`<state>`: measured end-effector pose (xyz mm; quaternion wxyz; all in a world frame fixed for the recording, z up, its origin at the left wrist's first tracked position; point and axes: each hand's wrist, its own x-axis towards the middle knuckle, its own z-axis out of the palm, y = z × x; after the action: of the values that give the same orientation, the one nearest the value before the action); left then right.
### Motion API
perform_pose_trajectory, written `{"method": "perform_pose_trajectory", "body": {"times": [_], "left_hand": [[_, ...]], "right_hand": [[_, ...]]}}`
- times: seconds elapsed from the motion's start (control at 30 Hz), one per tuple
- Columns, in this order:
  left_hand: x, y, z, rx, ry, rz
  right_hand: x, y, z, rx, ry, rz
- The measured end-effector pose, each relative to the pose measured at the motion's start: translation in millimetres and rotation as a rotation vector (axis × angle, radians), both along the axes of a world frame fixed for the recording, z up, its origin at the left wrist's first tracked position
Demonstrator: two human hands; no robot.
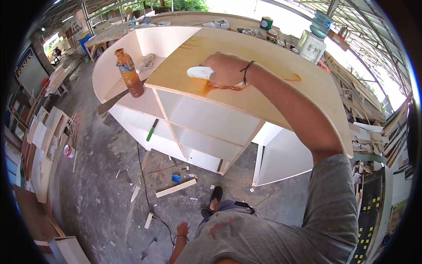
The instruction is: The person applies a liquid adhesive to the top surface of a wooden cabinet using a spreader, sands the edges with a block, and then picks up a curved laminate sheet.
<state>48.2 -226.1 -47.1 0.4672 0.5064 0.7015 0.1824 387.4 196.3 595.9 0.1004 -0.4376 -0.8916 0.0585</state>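
My right hand (pixel 226 70) is closed around a flat white spreader (pixel 200 72), pressed to the tan wooden top (pixel 281 88) of a white cabinet. Wet orange-brown glue (pixel 206 87) pools under and beside the spreader. A thinner smear of it trails off to the right. Down by my left side hangs my left hand (pixel 183 229), its fingers curled in with nothing visible in them. A plastic bottle (pixel 132 78), partly filled with orange-brown glue, stands upright at the left of the top, away from both hands.
A green-handled tool (pixel 152 130) rests in the cabinet's lower part. On the concrete floor lie a cable (pixel 144 185), a wood strip (pixel 176 188) and scraps. Behind the cabinet stands a water dispenser (pixel 311 45). Boards are stacked at the left and right.
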Motion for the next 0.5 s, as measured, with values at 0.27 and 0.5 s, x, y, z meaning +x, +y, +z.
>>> {"method": "perform_pose_trajectory", "body": {"times": [0.27,0.5], "left_hand": [[-1,-108,-61,-0.029,0.65,-0.637],[39,-87,-68,0.055,0.591,-0.442]], "right_hand": [[-5,-44,18,-0.029,0.093,0.244],[187,21,49,0.169,-0.161,-0.235]]}}
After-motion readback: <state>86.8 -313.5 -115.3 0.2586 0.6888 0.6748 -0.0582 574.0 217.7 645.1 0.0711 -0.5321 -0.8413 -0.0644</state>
